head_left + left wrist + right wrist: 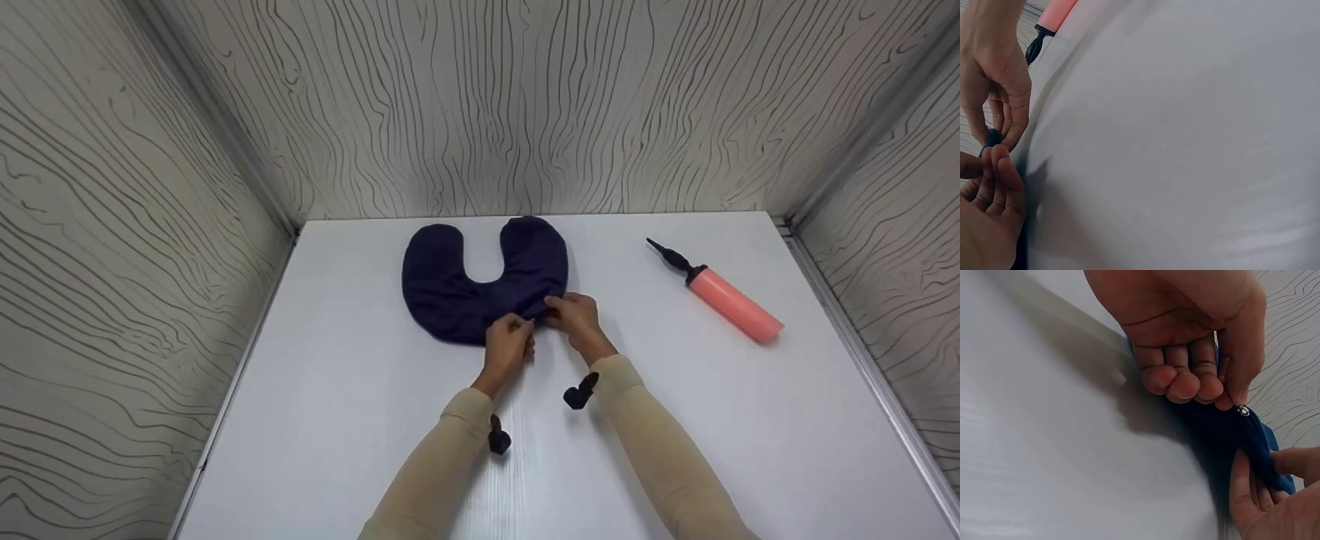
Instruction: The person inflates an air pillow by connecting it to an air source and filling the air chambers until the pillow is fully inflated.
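A dark blue U-shaped neck pillow [442,300] lies flat on the white table, its opening facing the far wall. At the pillow's near edge, my left hand [508,341] pinches a small metal zipper pull [1243,410] between thumb and forefinger, its other fingers curled in. Just to the right, my right hand [577,319] grips the fabric edge beside the zipper, thumb on top and fingers beneath. In the left wrist view only a bit of blue cloth [994,136] shows between the hands.
A pink hand pump [735,304] with a black nozzle lies on the right of the table [337,390], nozzle pointing to the far left. Wood-grain patterned walls [480,112] enclose the table at the back and both sides. Black wrist mounts stick out from both sleeves.
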Tool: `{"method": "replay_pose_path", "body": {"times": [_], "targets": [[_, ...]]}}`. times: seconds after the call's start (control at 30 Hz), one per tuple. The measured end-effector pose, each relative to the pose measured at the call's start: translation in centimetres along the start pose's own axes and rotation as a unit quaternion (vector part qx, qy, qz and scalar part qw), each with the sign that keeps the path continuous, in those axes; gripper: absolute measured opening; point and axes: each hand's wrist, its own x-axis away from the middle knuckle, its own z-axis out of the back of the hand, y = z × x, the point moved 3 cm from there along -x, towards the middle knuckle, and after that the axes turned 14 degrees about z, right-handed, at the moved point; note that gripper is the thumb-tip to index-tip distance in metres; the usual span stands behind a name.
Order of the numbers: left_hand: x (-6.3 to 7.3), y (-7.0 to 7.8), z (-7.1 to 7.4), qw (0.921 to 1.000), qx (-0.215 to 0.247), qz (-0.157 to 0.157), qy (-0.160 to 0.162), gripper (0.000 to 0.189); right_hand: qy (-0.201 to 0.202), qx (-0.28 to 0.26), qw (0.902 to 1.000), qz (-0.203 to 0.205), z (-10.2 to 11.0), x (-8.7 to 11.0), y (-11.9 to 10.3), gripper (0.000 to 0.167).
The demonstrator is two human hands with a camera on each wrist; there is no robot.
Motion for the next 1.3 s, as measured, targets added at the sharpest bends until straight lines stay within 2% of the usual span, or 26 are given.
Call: {"method": "replay_pose_path", "body": {"times": [0.2, 0.37, 0.43, 0.6, 0.8, 0.97, 1.3], "targets": [[0.1, -0.1, 0.2, 0.9997, 0.025, 0.002, -0.003, 0.02, 0.003, 0.01, 0.9999, -0.002, 0.0, -0.3, 0.0, 0.046], [0.3, -0.1, 0.7, 0.9991, 0.04, 0.013, -0.007, 0.021, 0.001, 0.01, 0.9999, -0.003, 0.2, -0.3, -0.3, 0.046], [0.3, -0.1, 0.8, 0.999, 0.042, 0.016, -0.008, 0.021, 0.003, 0.005, 1.0, -0.003, 0.2, -0.3, -0.4, 0.039], [0.3, -0.1, 1.0, 0.9989, 0.045, 0.016, 0.002, 0.02, 0.007, -0.004, 1.0, 0.003, 0.0, -0.3, -0.6, 0.028], [0.4, -0.4, 1.4, 0.9992, 0.038, 0.012, 0.006, 0.021, -0.007, -0.024, 0.9996, 0.01, 0.2, -0.2, -0.9, 0.041], [0.4, -0.9, 1.8, 0.9993, 0.034, 0.007, 0.014, 0.021, -0.006, -0.011, 0.9999, 0.0, 0.3, -0.4, -0.5, 0.046], [0.5, -0.7, 2.4, 0.9995, 0.032, 0.001, 0.004, 0.021, 0.008, -0.018, 0.9998, 0.0, 0.3, -1.0, -0.2, 0.039]]}}
